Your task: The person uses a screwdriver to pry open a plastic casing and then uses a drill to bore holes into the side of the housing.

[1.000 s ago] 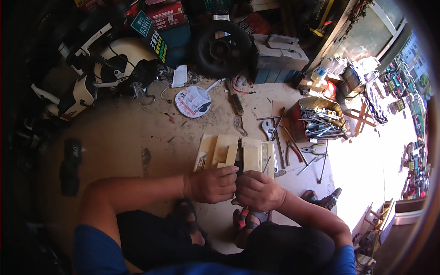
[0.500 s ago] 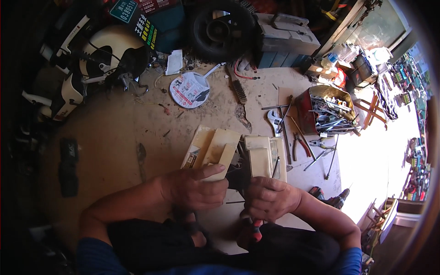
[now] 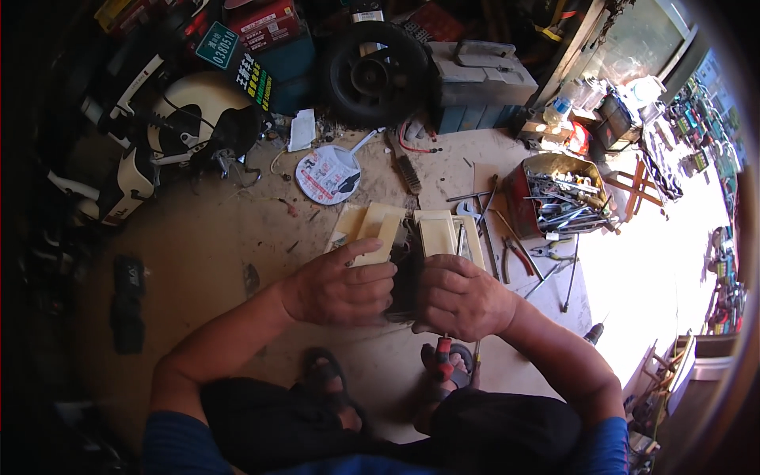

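Note:
My left hand [image 3: 340, 286] is closed round a cream plastic casing piece [image 3: 381, 222], its thumb lying along the top. Beside it, my right hand [image 3: 465, 299] is closed at the near end of a second cream casing piece [image 3: 435, 235]. A screwdriver also runs through the right fist: its red and black handle [image 3: 443, 354] sticks out below, and a thin metal shaft shows above, along the casing. Between the two pieces is a dark gap with what look like wires [image 3: 408, 237]. The fingers hide both pieces' near ends.
An adjustable wrench [image 3: 467, 209], pliers [image 3: 518, 260] and rods lie to the right, near a red tin [image 3: 518, 194] full of tools. Farther off are a wire brush [image 3: 407, 170], a round fan [image 3: 328, 176], a black wheel [image 3: 374, 75] and a grey toolbox [image 3: 483, 79].
Both hands have moved slightly away from my body with the casing pieces and screwdriver. My sandalled feet show more fully beneath them. The view has shifted a little.

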`<state>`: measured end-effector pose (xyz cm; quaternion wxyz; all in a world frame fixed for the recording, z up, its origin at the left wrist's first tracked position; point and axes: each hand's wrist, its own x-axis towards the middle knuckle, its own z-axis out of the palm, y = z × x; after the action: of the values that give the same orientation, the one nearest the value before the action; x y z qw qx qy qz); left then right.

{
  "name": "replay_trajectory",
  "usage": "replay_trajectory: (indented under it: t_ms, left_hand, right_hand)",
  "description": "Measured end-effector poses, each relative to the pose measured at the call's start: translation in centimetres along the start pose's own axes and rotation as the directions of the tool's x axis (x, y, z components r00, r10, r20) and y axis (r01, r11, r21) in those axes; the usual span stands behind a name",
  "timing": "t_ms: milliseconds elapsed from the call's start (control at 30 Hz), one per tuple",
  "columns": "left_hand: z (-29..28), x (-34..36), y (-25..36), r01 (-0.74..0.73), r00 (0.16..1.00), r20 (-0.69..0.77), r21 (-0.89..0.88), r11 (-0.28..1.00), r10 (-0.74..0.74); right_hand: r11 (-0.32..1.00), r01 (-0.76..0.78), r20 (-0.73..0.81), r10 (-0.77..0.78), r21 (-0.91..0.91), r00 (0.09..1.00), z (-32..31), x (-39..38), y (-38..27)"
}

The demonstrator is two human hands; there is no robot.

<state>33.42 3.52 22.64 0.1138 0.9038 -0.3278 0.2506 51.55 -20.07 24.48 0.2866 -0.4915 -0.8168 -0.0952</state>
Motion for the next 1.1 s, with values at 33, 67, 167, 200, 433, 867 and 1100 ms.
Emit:
replay_trajectory:
  t_ms: [33,67,167,200,433,867,1100]
  left_hand:
    - [-0.1,-0.1,0.0,-0.003,1.0,0.026,0.027,1.0,0.002]
    - [-0.2,-0.2,0.0,-0.007,0.999,0.053,0.055,0.998,0.004]
    - [0.4,0.4,0.4,0.267,0.956,-0.06,-0.23,0.936,-0.288]
    - [0.5,0.7,0.6,0.265,0.956,-0.061,-0.23,0.936,-0.286]
    - [1.1,1.2,3.2,0.446,0.892,0.039,-0.245,0.861,-0.451]
    - [-0.7,-2.5,5.6,0.463,0.879,0.255,-0.248,0.851,-0.403]
    - [1.7,-0.5,-0.2,0.537,0.844,0.195,-0.315,0.783,-0.5]
  right_hand:
    - [1.0,-0.014,-0.016,0.014,-0.003,1.0,0.0,0.1,0.0]
    - [1.0,-0.027,-0.032,0.027,-0.006,0.999,0.1,0.2,0.0]
    - [0.999,-0.05,-0.018,0.05,-0.02,0.999,0.3,0.1,-0.1]
    - [0.998,-0.051,-0.018,0.051,-0.022,0.999,0.5,0.2,-0.2]
    - [0.997,-0.063,-0.065,0.059,-0.052,0.996,1.6,0.5,-2.6]
    - [0.996,-0.037,-0.028,0.035,-0.075,0.999,2.9,-1.8,-6.5]
    - [0.993,-0.06,-0.015,0.058,-0.097,0.998,3.0,-1.6,-6.9]
